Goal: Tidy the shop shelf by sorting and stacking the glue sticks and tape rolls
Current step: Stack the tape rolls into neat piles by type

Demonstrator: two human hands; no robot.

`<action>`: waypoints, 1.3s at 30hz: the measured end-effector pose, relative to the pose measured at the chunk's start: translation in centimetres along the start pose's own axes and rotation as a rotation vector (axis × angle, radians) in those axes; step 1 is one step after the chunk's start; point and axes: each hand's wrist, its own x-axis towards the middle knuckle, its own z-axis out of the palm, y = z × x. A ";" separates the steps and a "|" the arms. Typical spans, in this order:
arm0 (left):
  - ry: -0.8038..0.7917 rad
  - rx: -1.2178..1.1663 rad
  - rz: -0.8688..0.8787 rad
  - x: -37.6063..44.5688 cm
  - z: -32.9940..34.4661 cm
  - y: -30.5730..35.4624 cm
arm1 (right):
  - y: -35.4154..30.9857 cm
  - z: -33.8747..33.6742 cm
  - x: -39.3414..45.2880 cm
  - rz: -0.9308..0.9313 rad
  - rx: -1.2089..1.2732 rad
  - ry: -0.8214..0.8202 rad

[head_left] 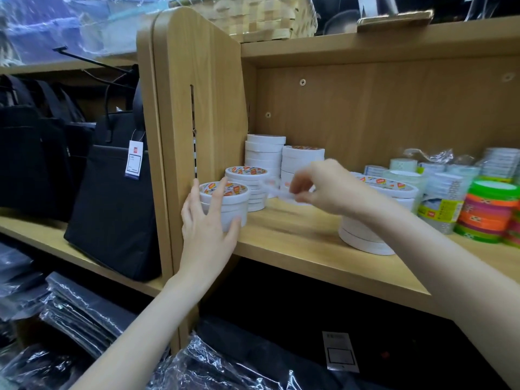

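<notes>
Left hand (pixel 206 218) cups the front stack of white tape rolls (pixel 225 205) at the front left corner of the wooden shelf (pixel 295 243), fingers spread round its side and top, beside the upright side panel (pixel 194 108). Right hand (pixel 323 188), blurred, pinches a thin white tape roll (pixel 277 190) between thumb and fingertips above the shelf board. A low wide stack of rolls (pixel 363 237) sits under the right forearm. Behind: further white roll stacks (pixel 263 156) against the back left corner; clear-wrapped rolls (pixel 444 184) and neon-coloured rolls (pixel 489 212) at right. Black bag (pixel 112 192) hangs left of the panel
</notes>
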 end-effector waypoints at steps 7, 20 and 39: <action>0.186 -0.118 -0.092 -0.2 0.2 0.8 | -0.9 2.5 7.7 0.011 0.005 0.200; 0.328 0.055 0.094 -0.1 1.0 2.4 | 1.8 0.4 -0.3 0.016 0.161 0.447; -0.643 -0.849 -0.094 1.8 7.8 10.9 | 9.4 -1.6 -10.9 0.442 0.828 0.141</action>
